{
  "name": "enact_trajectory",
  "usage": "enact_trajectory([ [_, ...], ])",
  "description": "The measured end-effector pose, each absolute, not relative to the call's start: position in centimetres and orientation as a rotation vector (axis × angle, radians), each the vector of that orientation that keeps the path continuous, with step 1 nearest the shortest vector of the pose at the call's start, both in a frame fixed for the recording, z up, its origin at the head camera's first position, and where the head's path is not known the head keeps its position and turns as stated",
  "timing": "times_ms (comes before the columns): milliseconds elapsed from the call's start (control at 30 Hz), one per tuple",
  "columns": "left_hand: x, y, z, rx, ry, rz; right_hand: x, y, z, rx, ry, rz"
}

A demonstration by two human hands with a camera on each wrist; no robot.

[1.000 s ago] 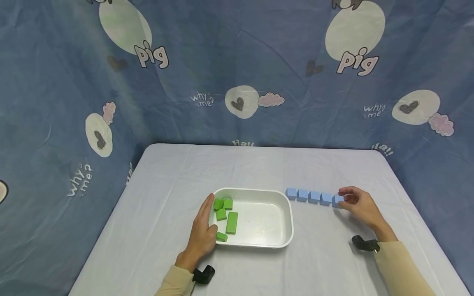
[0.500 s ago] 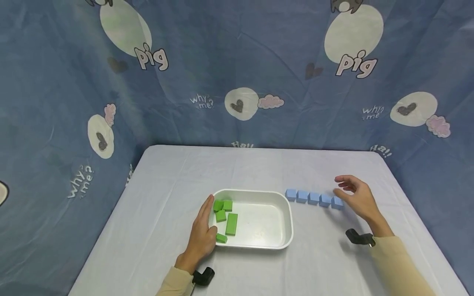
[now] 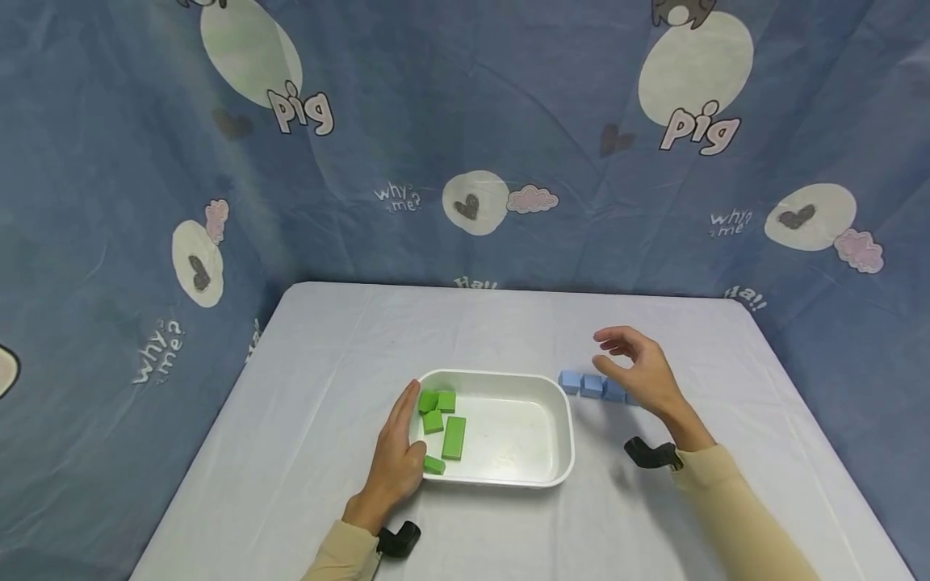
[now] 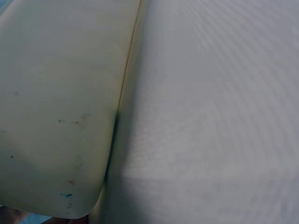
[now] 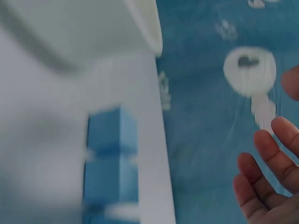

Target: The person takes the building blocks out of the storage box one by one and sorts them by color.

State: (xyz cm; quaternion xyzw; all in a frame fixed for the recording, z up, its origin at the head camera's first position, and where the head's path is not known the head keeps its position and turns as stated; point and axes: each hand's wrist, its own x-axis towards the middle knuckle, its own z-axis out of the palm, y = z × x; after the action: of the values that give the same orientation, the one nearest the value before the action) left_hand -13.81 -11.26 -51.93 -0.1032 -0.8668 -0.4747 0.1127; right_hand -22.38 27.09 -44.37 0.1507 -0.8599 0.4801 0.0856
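My left hand [image 3: 392, 458] rests against the left end of a white tray [image 3: 508, 484], its fingers straight along the outer wall and its thumb at the rim. Inside that end of the tray lie several green blocks, among them a longer one [image 3: 454, 438] and a cube [image 3: 446, 402]. To the right, my right hand [image 3: 643, 375] hovers over a row of light blue cubes [image 3: 592, 386], its thumb and fingers apart with nothing between them. That hand covers the row's right end in the head view. In the right wrist view, blurred blue cubes [image 5: 103, 179] stand left of the spread fingers [image 5: 268, 144].
A white cloth [image 3: 349, 323] covers the table. Behind it hangs a blue printed curtain [image 3: 508, 97], which also runs down the left side. Black wrist cameras [image 3: 400, 539] are strapped on both arms.
My right hand has let go of the rightmost blue cube, lifted and moved left over the row. The left hand and the tray have stayed in place.
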Motion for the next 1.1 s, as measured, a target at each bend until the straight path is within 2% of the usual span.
enact_trajectory([
  [367, -13.8, -11.1, -51.7, -0.274, -2.57, -1.431, -23.2, 21.5, -43.0, 0.686, -2.513, 1.429],
  [767, -13.4, -11.2, -51.9, -0.272, -2.552, -1.411, -22.8, 17.2, -43.0, 0.838, -2.5, 1.378],
  [1100, -13.2, -11.0, -51.9, -0.253, -2.546, -1.416, -22.8, 14.0, -43.8, 1.105, -2.538, 1.286],
])
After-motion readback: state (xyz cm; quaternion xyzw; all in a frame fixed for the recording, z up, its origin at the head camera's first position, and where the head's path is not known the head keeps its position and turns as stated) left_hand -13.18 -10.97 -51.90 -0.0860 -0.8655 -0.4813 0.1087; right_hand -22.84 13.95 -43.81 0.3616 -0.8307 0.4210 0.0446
